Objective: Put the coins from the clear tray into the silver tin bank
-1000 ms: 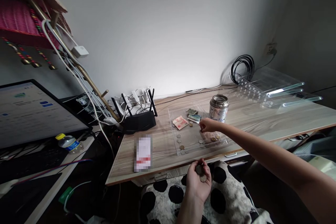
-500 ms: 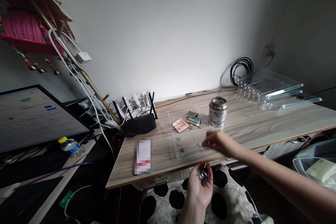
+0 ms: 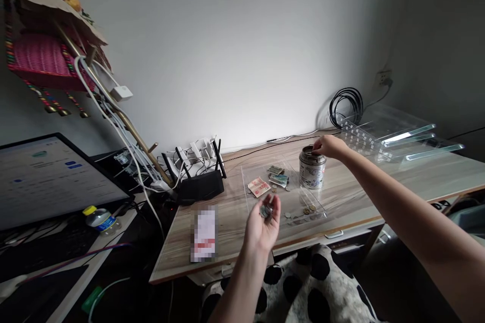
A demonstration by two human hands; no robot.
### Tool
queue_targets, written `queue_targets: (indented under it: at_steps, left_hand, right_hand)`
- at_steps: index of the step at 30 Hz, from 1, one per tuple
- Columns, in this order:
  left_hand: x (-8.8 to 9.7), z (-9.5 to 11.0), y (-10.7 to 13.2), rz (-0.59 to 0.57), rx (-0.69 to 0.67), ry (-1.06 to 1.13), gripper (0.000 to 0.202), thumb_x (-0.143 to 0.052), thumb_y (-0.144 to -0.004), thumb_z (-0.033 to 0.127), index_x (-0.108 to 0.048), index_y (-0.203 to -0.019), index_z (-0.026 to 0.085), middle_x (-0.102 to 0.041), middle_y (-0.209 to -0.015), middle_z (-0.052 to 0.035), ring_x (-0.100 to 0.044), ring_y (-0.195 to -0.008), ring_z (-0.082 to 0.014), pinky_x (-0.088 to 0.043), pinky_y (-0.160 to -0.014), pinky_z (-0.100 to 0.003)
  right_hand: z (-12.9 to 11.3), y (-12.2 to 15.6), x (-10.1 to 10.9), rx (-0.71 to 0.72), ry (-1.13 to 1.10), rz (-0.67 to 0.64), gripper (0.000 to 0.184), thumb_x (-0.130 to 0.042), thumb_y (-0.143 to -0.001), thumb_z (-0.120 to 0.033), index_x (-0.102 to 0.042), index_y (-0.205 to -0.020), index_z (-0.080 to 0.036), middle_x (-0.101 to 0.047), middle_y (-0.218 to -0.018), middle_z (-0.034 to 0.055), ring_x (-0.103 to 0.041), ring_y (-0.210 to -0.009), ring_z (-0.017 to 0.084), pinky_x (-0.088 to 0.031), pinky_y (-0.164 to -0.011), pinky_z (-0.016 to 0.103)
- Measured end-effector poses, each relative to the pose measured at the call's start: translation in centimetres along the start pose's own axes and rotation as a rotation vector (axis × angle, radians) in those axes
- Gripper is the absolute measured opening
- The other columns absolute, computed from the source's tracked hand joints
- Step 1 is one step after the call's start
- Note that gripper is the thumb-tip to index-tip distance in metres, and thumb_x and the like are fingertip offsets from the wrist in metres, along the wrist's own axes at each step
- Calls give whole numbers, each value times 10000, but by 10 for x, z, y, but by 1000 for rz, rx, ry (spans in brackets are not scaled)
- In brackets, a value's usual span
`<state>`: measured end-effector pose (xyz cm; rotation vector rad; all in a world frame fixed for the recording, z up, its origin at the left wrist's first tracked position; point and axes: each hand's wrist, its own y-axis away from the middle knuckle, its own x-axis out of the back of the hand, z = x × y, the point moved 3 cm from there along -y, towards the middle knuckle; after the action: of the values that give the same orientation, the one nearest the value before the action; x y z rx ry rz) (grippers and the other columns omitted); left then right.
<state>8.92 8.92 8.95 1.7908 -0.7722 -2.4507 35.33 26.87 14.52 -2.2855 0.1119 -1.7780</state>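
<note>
My left hand (image 3: 262,223) is raised over the clear tray's (image 3: 320,210) near left part, fingers curled round several coins (image 3: 266,210). My right hand (image 3: 330,146) reaches to the top of the metal tin (image 3: 311,170), fingertips pinched at its opening; what they hold is too small to make out. The tin stands at the tray's far right. Folded banknotes (image 3: 259,186) lie on the tray's far side, left of the tin. A few loose coins (image 3: 307,209) lie on the tray's near part.
A black router (image 3: 199,185) with a tangle of white chargers sits left of the tray. A blurred card (image 3: 204,234) lies near the desk's front edge. Clear acrylic trays (image 3: 394,133) and a coiled black cable (image 3: 345,102) are at the back right. A monitor (image 3: 49,176) and a bottle (image 3: 99,218) stand at left.
My right hand has moved from the tray's coins up to the tin's top. My left hand has risen from my lap to above the tray with its coins.
</note>
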Motion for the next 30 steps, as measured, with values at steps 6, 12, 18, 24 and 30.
queue_targets:
  at_steps: [6, 12, 18, 24, 30]
  left_hand:
    - [-35, 42, -87, -132, 32, -320, 162, -386, -752, 144, -478, -623, 108, -503, -531, -12, -251, -272, -9, -169, -227, -135]
    - [-27, 44, -144, 30, -17, -324, 167, -362, -742, 138, -509, -682, 85, -579, -708, -127, -585, -617, -153, -465, -475, -230]
    - [-4, 47, -161, 0, 11, -335, 186, -358, -743, 130, -528, -680, 88, -569, -610, -78, -563, -558, -142, -458, -473, -244]
    - [-2, 51, -158, -15, 5, -261, 143, -384, -649, 18, -505, -665, 92, -569, -635, -82, -582, -592, -149, -483, -466, -240]
    - [0, 46, -157, -67, 75, -272, 154, -407, -644, 9, -507, -754, 49, -573, -817, -169, -585, -850, -252, -533, -567, -286]
  right_hand:
    - [-1, 10, 6, -30, -91, 200, 273, -560, -614, -427, -662, -769, -227, -644, -731, 22, -531, -625, 145, -325, -489, 217]
    - [-99, 39, -21, 255, -290, 192, 276, -440, -755, -328, -625, -922, -212, -622, -782, 36, -530, -631, 112, -357, -538, 201]
    - [-156, 39, -77, 373, -99, -116, 199, -480, -734, -295, -651, -812, -227, -603, -820, 30, -548, -715, 134, -349, -577, 205]
    - [-148, 37, -64, 327, -162, 73, 228, -417, -780, -272, -639, -776, -219, -594, -834, 24, -531, -649, 104, -330, -541, 196]
    - [-81, 23, -4, 96, -168, 384, 233, -415, -767, -294, -632, -799, -217, -605, -858, 23, -516, -628, 108, -345, -540, 206]
